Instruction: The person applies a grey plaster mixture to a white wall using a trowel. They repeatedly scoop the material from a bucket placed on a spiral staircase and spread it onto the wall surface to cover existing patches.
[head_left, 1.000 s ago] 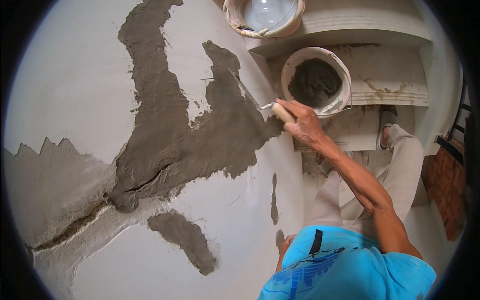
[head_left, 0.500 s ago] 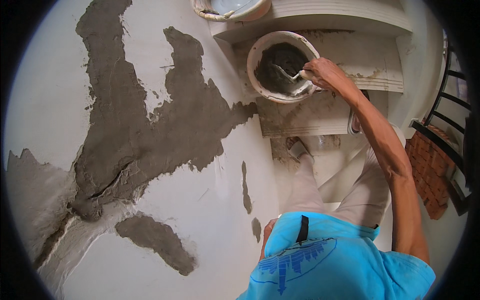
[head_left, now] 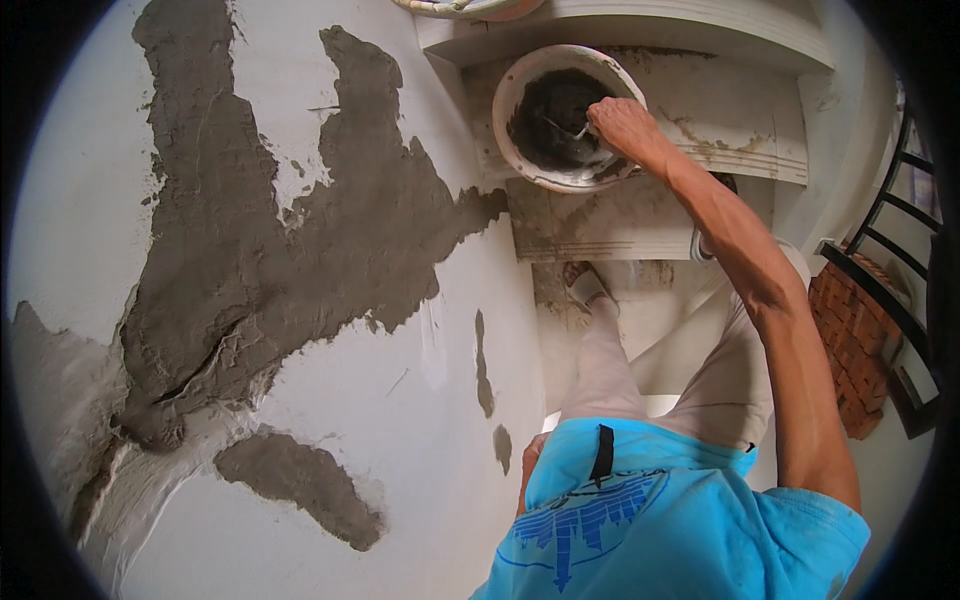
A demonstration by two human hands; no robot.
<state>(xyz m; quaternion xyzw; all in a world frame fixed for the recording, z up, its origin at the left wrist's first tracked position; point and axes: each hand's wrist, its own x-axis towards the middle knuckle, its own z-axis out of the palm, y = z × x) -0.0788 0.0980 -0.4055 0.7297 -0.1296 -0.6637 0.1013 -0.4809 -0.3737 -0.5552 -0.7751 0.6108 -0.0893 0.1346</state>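
Note:
My right hand [head_left: 622, 130] is closed round the handle of a trowel [head_left: 581, 131] over a round, pale bucket [head_left: 507, 88]. Dark grey wet mortar [head_left: 548, 108] lies inside, and most of the trowel's blade is sunk in it or hidden. The bucket's rim and inner wall are smeared with mortar. Low by my left hip, only a part of my left hand [head_left: 533, 458] shows beside the blue shirt; its fingers are hidden. To my left, the white wall [head_left: 400, 440] carries a large patch of grey mortar [head_left: 250, 250], with smaller patches below.
The bucket stands on a stained stair step [head_left: 690, 110], and my feet are on lower steps. Part of a second bucket [head_left: 480, 8] shows at the top edge. A black metal railing [head_left: 890, 290] and reddish-brown bricks or tiles [head_left: 850, 340] are at the right.
My right hand has moved a little left and inward over the bucket, with the trowel going further into the mortar. The whole view has shifted slightly.

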